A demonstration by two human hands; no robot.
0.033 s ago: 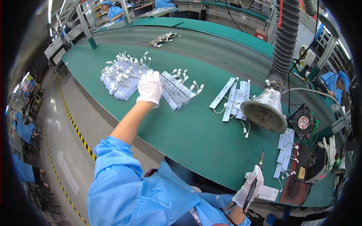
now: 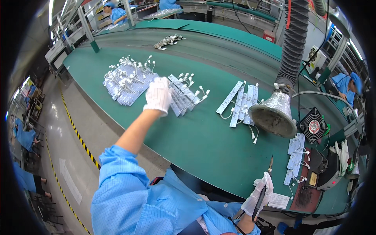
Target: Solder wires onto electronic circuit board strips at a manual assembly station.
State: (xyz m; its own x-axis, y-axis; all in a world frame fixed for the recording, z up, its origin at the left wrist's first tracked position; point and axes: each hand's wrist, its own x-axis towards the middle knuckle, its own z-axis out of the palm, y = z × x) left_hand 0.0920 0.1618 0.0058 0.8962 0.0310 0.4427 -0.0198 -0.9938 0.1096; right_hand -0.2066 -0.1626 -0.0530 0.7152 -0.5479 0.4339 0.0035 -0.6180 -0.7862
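Observation:
My left hand (image 2: 158, 96), in a white glove, is stretched out over the near left edge of a small fanned pile of LED light strips (image 2: 181, 102) with white wires and plugs. Its fingertips are hidden from above, so whether they grip a strip does not show. To its left lies a bigger heap of such strips (image 2: 131, 88), their white connectors bunched on top. At the table's near right edge, my gloved right hand (image 2: 258, 194) is closed around a soldering iron (image 2: 260, 200), its tip pointing away from me.
Several strips (image 2: 243, 103) lie by a fume extraction hood (image 2: 274, 117) on a ribbed hose. Farther right are more wired strips (image 2: 294, 158), a small fan (image 2: 314, 126), a soldering station (image 2: 329, 172) and a paper label (image 2: 279, 200). A wire bundle (image 2: 169, 41) lies behind.
My left hand has moved slightly right and toward me, onto the edge of the smaller pile. My right hand holds the soldering iron as before.

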